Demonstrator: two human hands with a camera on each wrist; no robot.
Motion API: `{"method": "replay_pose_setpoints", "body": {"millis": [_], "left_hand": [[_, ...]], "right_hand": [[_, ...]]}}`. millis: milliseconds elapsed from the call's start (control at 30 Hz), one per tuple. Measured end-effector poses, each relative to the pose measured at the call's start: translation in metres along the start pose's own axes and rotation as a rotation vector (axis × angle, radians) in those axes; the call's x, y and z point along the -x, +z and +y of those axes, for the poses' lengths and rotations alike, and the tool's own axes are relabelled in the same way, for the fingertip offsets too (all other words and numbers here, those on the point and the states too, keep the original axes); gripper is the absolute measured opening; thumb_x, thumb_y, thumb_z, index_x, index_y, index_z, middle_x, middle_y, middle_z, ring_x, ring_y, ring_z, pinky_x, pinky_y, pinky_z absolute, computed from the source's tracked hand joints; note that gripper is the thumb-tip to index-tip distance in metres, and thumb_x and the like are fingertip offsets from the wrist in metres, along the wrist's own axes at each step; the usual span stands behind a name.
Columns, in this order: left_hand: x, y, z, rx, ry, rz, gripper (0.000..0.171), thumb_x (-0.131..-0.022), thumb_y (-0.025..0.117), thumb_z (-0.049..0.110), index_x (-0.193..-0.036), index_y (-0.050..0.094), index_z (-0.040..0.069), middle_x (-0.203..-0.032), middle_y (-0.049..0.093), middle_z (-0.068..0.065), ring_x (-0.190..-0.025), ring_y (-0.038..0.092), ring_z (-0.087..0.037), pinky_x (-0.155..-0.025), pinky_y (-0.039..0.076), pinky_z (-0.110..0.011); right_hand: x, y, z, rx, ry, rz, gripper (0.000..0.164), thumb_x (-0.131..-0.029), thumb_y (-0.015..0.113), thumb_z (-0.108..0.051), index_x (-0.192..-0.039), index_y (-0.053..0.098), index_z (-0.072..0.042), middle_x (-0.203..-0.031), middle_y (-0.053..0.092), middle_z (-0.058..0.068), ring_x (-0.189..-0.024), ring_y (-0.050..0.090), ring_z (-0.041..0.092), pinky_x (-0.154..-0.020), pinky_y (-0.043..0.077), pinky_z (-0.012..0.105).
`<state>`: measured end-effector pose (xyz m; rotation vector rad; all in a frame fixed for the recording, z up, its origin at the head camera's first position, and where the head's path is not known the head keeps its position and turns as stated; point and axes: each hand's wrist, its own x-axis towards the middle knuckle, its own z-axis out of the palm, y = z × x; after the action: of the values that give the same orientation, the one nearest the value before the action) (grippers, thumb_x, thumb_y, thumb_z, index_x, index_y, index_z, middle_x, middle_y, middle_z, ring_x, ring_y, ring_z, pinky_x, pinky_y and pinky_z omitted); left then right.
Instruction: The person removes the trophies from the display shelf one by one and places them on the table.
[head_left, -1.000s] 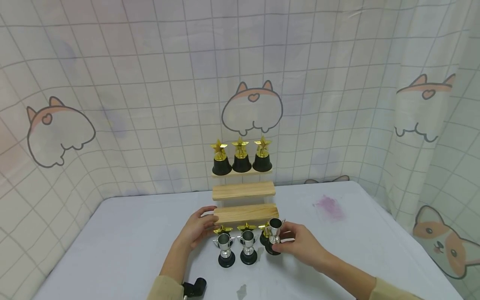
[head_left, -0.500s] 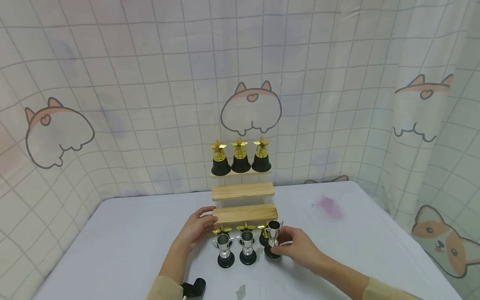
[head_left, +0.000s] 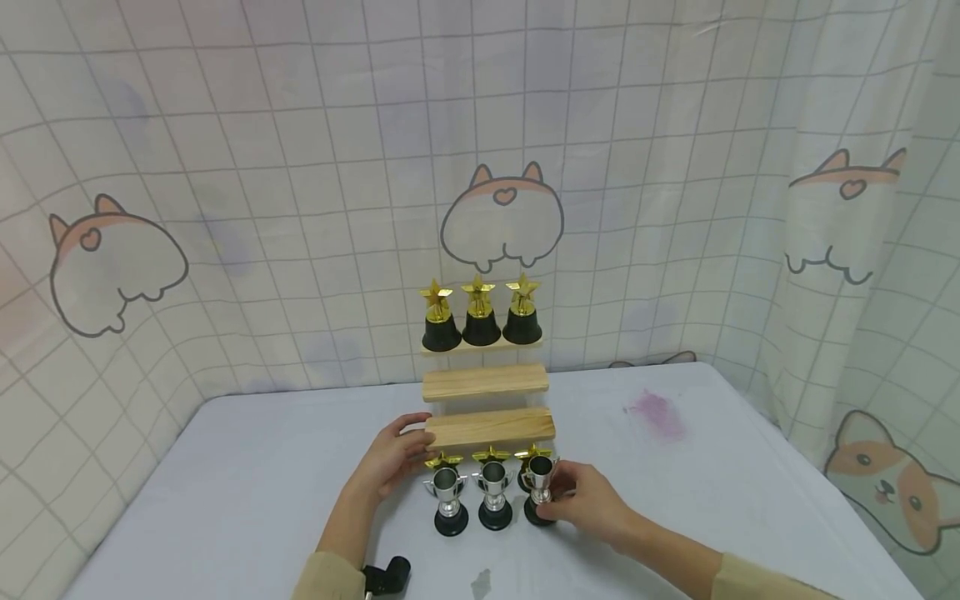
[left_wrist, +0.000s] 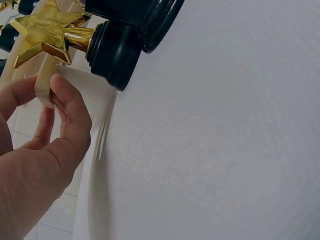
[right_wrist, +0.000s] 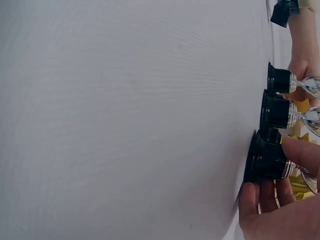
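Observation:
My right hand (head_left: 592, 504) holds a small silver trophy cup (head_left: 541, 475) low on its black base (right_wrist: 270, 161), which stands upright close to the white table. Left of it, two matching silver trophy cups (head_left: 493, 496) stand in a row. Behind this row are three gold star trophies (head_left: 491, 454), partly hidden by the cups. With thumb and fingers, my left hand (head_left: 393, 457) pinches the left end of the lowest step (head_left: 490, 427) of a wooden display stand; the left wrist view shows the plank end (left_wrist: 43, 90) between the fingers.
Three more gold star trophies (head_left: 481, 327) stand on the stand's top step. The middle step (head_left: 486, 382) is bare wood. A black device (head_left: 388, 576) is at my left wrist. A checked curtain (head_left: 300, 250) hangs behind the white table (head_left: 247, 492).
My right hand has lowered the silver trophy cup and brought it slightly left and nearer to me, in line with the other two cups. The left hand stays on the stand.

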<state>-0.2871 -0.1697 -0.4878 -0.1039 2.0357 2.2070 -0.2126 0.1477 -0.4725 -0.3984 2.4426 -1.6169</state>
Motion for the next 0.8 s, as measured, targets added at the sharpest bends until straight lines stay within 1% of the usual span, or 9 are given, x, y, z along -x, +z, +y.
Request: {"method": "replay_pose_setpoints", "body": {"millis": [167,333,567,700,800], "left_hand": [[0.002,0.001,0.002,-0.02,-0.009,-0.002,0.052,-0.094,0.066,0.007,-0.143,0.05,-0.002,-0.128,0.056,-0.025,-0.094,0.067,-0.023,-0.083,0.061,-0.036],[0.004,0.002,0.002,-0.021,0.0,0.001,0.052,-0.095,0.066,0.007,-0.143,0.05,-0.002,-0.127,0.057,-0.024,-0.094,0.066,-0.023,-0.083,0.061,-0.036],[0.003,0.002,0.003,-0.018,0.003,0.001,0.053,-0.095,0.065,0.007,-0.144,0.048,-0.002,-0.125,0.058,-0.023,-0.093,0.067,-0.023,-0.082,0.061,-0.036],[0.004,0.003,0.003,-0.014,-0.001,0.007,0.052,-0.095,0.066,0.007,-0.143,0.049,-0.002,-0.126,0.057,-0.024,-0.094,0.067,-0.023,-0.082,0.061,-0.036],[0.004,0.002,0.003,-0.013,0.001,0.005,0.051,-0.095,0.066,0.007,-0.143,0.05,-0.002,-0.126,0.057,-0.024,-0.094,0.067,-0.023,-0.082,0.061,-0.036]], "right_hand": [[-0.002,0.0,0.001,0.064,0.005,0.002,0.031,-0.077,0.085,-0.002,-0.102,0.066,-0.001,-0.092,0.067,0.002,-0.089,0.064,0.019,-0.079,0.057,0.031],[-0.002,0.0,0.002,0.054,-0.026,-0.013,0.033,-0.076,0.085,-0.001,-0.102,0.065,0.0,-0.092,0.068,0.003,-0.088,0.065,0.019,-0.078,0.057,0.029],[-0.004,-0.003,0.006,0.055,-0.033,-0.015,0.034,-0.073,0.087,-0.003,-0.099,0.066,-0.002,-0.09,0.068,0.003,-0.087,0.065,0.02,-0.076,0.055,0.026],[-0.004,-0.007,0.006,0.053,-0.042,-0.021,0.035,-0.072,0.087,-0.001,-0.1,0.066,-0.002,-0.09,0.067,0.004,-0.089,0.064,0.022,-0.077,0.055,0.026],[-0.004,-0.011,0.006,0.063,-0.046,-0.016,0.035,-0.07,0.084,0.003,-0.1,0.066,-0.002,-0.093,0.067,0.005,-0.091,0.063,0.023,-0.08,0.055,0.028]]}}
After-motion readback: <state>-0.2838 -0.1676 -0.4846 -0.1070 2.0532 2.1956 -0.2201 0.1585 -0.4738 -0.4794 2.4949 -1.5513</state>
